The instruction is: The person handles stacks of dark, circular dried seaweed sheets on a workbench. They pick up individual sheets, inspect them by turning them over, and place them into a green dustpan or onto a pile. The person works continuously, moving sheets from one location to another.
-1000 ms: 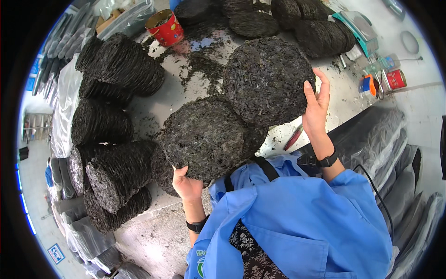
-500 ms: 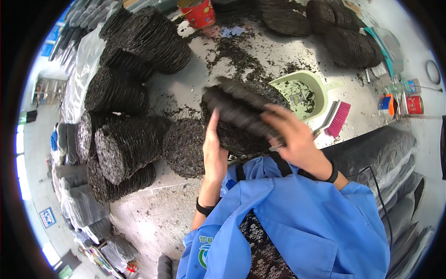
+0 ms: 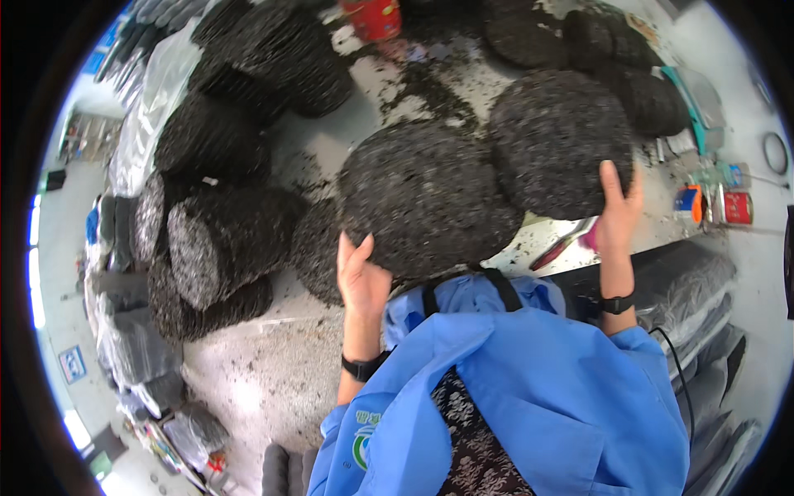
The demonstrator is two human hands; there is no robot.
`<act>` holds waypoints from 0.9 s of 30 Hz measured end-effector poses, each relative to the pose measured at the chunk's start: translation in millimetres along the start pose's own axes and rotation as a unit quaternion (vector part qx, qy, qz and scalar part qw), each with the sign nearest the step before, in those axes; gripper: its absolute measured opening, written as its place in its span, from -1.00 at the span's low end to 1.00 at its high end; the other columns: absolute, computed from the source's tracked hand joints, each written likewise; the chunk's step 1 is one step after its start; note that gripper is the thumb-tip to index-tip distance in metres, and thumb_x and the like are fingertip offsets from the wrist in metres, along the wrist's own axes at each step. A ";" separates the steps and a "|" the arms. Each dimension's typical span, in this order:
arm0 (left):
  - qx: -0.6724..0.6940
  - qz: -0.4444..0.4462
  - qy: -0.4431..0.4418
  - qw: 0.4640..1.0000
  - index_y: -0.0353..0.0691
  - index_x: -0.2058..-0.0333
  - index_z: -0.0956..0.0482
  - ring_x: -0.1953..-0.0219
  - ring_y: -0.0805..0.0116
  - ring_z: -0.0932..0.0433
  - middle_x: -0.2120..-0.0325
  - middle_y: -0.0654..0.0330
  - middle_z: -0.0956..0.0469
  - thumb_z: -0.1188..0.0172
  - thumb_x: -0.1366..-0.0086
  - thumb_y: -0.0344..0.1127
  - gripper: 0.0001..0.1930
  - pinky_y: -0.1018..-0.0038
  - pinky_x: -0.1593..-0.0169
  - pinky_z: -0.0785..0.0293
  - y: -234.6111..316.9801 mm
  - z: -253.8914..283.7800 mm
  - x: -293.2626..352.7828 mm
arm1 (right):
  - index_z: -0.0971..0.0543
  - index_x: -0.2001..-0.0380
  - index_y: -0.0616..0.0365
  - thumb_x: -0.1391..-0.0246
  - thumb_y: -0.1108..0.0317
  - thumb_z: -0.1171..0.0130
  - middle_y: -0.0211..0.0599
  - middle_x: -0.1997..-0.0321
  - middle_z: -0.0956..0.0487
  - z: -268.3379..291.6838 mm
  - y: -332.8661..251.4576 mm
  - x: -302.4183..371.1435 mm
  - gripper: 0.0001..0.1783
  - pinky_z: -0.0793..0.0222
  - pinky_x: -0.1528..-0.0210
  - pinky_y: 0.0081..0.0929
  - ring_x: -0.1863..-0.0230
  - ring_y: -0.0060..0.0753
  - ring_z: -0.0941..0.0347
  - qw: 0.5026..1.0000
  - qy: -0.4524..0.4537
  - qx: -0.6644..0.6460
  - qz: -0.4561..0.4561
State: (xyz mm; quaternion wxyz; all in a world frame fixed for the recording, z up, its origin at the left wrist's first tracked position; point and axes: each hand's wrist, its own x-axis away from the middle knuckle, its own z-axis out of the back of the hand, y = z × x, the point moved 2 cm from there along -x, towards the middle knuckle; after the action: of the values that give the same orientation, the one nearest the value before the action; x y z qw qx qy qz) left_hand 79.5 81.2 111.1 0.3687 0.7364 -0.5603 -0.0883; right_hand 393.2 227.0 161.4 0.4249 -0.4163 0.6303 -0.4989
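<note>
A round, dark cake of dried seaweed [image 3: 562, 140] hangs over the right side of the table, gripped at its right edge by my right hand [image 3: 619, 211]. The thumb lies on its face and the fingers are behind it. Directly in front of me rests a larger round seaweed pile [image 3: 430, 198], partly overlapped by the held cake. My left hand [image 3: 364, 277] is at the pile's lower left edge, fingers stretched out and touching it. Just left of that pile stands another seaweed stack [image 3: 316, 252], half hidden.
Tall seaweed stacks [image 3: 223, 248] fill the left side; more stacks [image 3: 529, 37] stand at the back. A red bucket [image 3: 372, 18] is far off among loose crumbs. Beneath the held cake, a brush handle [image 3: 562, 245] shows. Cans [image 3: 738, 207] stand at the right edge.
The blurred, tilted seaweed between my hands is now turned face-on and out to the right in my right hand. My hands have parted. The dustpan is now mostly covered.
</note>
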 end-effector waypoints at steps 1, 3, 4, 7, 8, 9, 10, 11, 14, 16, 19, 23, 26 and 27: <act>0.006 0.003 -0.008 1.000 -0.14 -0.19 -0.16 -0.17 0.13 -0.27 -0.13 0.10 -0.28 0.08 -0.24 -0.49 -0.48 0.12 -0.20 -0.19 0.3 2.6 -1.3 | -0.37 -0.04 0.29 -0.06 0.41 -0.22 -0.25 0.06 -0.48 0.2 3.1 -0.6 -0.52 -0.31 0.01 -0.54 0.10 -0.48 -0.40 1.000 -0.008 0.019 0.018; -0.041 -0.080 -0.028 0.996 -0.17 -0.17 -0.19 -0.16 0.12 -0.28 -0.13 0.09 -0.28 0.07 -0.25 -0.48 -0.51 0.10 -0.19 -0.20 6.3 -4.7 3.2 | -0.30 -0.11 0.21 -0.06 0.42 -0.21 -0.23 -0.03 -0.41 -6.7 1.1 1.4 -0.46 -0.31 -0.01 -0.55 0.04 -0.47 -0.37 0.999 -0.023 0.026 0.035; -0.042 -0.111 -0.037 0.992 -0.17 -0.18 -0.18 -0.15 0.10 -0.29 -0.13 0.07 -0.28 0.08 -0.27 -0.51 -0.52 0.09 -0.19 -0.20 10.5 -7.1 6.9 | -0.24 -0.15 0.17 -0.07 0.40 -0.20 -0.21 -0.12 -0.32 -12.0 -2.0 4.1 -0.42 -0.30 -0.03 -0.56 -0.02 -0.47 -0.33 0.997 -0.033 0.054 0.041; -0.316 -0.213 -0.017 0.924 -0.15 -0.13 -0.28 -0.17 0.08 -0.27 -0.12 0.02 -0.30 0.06 -0.26 -0.55 -0.56 0.12 -0.22 -0.17 12.4 -7.2 7.4 | -0.25 -0.15 0.17 -0.12 0.31 -0.16 -0.21 -0.15 -0.29 -16.1 7.2 7.4 -0.44 -0.23 -0.11 -0.55 -0.08 -0.44 -0.28 0.996 -0.076 0.042 -0.011; -0.426 -0.317 -0.097 0.842 -0.13 -0.09 -0.34 -0.18 0.07 -0.26 -0.12 0.03 -0.31 0.04 -0.24 -0.57 -0.57 0.13 -0.23 -0.15 13.4 -16.2 5.1 | -0.26 -0.15 0.16 -0.15 0.29 -0.12 -0.22 -0.16 -0.28 -13.8 18.1 8.8 -0.47 -0.14 -0.17 -0.54 -0.14 -0.44 -0.22 0.995 -0.087 0.045 -0.034; -0.523 -0.410 -0.169 0.728 -0.10 -0.06 -0.40 -0.19 0.06 -0.26 -0.12 0.03 -0.32 0.03 -0.22 -0.59 -0.57 0.14 -0.24 -0.13 16.0 -32.5 3.4 | -0.29 -0.14 0.16 -0.19 0.26 -0.07 -0.26 -0.17 -0.28 -20.2 19.0 14.5 -0.52 -0.08 -0.19 -0.54 -0.18 -0.47 -0.16 0.993 -0.106 0.022 -0.047; -0.599 -0.430 -0.181 0.651 -0.04 0.08 -0.54 -0.20 0.04 -0.23 -0.12 0.07 -0.34 0.02 -0.15 -0.64 -0.58 0.19 -0.25 -0.09 15.4 -42.6 5.0 | -0.30 -0.14 0.16 -0.21 0.25 -0.03 -0.27 -0.17 -0.29 -27.0 22.4 20.7 -0.53 -0.07 -0.19 -0.55 -0.17 -0.49 -0.17 0.992 -0.114 0.018 -0.058; -0.668 -0.396 -0.188 0.601 0.09 0.23 -0.66 -0.25 0.06 -0.11 -0.10 0.16 -0.37 -0.08 0.11 -0.62 -0.51 0.09 -0.29 0.12 10.0 -50.4 10.2 | -0.30 -0.14 0.15 -0.23 0.23 0.00 -0.29 -0.16 -0.30 -32.9 27.3 26.9 -0.55 -0.06 -0.19 -0.57 -0.17 -0.51 -0.17 0.990 -0.123 0.014 -0.069; -0.731 -0.282 -0.297 0.546 0.18 0.12 -0.59 -0.30 0.00 0.04 -0.23 0.06 -0.14 -0.31 0.17 -0.27 -0.50 0.00 -0.30 0.32 -0.3 -75.8 21.4 | -0.32 -0.13 0.15 -0.27 0.21 0.08 -0.31 -0.15 -0.33 -46.2 37.8 44.0 -0.58 -0.02 -0.23 -0.55 -0.18 -0.49 -0.17 0.974 -0.147 -0.075 -0.154; -0.659 -0.313 -0.258 0.634 0.02 -0.01 -0.49 -0.30 -0.04 0.06 -0.26 -0.04 -0.01 -0.37 0.14 -0.15 -0.38 0.00 -0.29 0.25 3.3 -69.7 23.2 | -0.32 -0.12 0.16 -0.27 0.22 0.09 -0.32 -0.16 -0.33 -48.7 39.6 45.5 -0.58 -0.02 -0.24 -0.54 -0.19 -0.48 -0.17 0.976 -0.149 -0.056 -0.152; -0.462 -0.238 -0.048 0.853 -0.26 -0.21 -0.11 -0.31 0.10 0.09 -0.26 -0.04 0.05 -0.35 0.04 -0.13 -0.12 0.19 -0.29 0.05 4.9 -31.5 20.0 | -0.32 -0.12 0.15 -0.28 0.23 0.12 -0.30 -0.18 -0.31 -50.6 47.9 51.2 -0.60 0.03 -0.27 -0.52 -0.22 -0.45 -0.15 0.971 -0.157 -0.067 -0.164; -0.157 0.003 0.088 0.984 -0.24 -0.17 -0.20 -0.05 0.27 -0.35 -0.05 0.14 -0.34 -0.23 -0.12 -0.41 -0.37 0.37 -0.09 -0.30 -5.1 -12.1 13.7 | -0.29 -0.14 0.15 -0.29 0.21 0.14 -0.30 -0.14 -0.35 -78.1 43.2 78.3 -0.58 -0.13 -0.19 -0.53 -0.13 -0.49 -0.26 0.959 -0.268 0.031 -0.088; -0.158 -0.054 0.159 0.973 -0.24 -0.10 -0.28 0.12 0.28 -0.47 0.10 0.15 -0.46 -0.22 -0.11 -0.49 -0.45 0.38 0.08 -0.44 20.2 17.7 15.3 | -0.28 -0.13 0.18 -0.25 0.25 0.05 -0.24 -0.04 -0.44 -79.3 29.2 76.1 -0.57 -0.31 -0.07 -0.51 -0.04 -0.48 -0.40 0.912 -0.319 -0.055 -0.253; -0.160 -0.067 0.185 0.967 -0.24 -0.10 -0.28 0.12 0.27 -0.47 0.10 0.12 -0.46 -0.22 -0.11 -0.49 -0.45 0.39 0.08 -0.45 36.6 24.3 23.4 | -0.30 -0.11 0.19 -0.23 0.28 0.03 -0.23 -0.01 -0.46 -70.9 34.3 71.0 -0.58 -0.34 -0.03 -0.51 -0.01 -0.47 -0.42 0.922 -0.337 -0.025 -0.190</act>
State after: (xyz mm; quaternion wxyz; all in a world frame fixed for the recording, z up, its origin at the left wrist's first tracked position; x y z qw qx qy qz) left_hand 46.8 45.9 123.9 0.5724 0.7069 -0.4106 -0.0634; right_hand 301.6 184.4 129.2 0.4987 -0.6825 0.3710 -0.3845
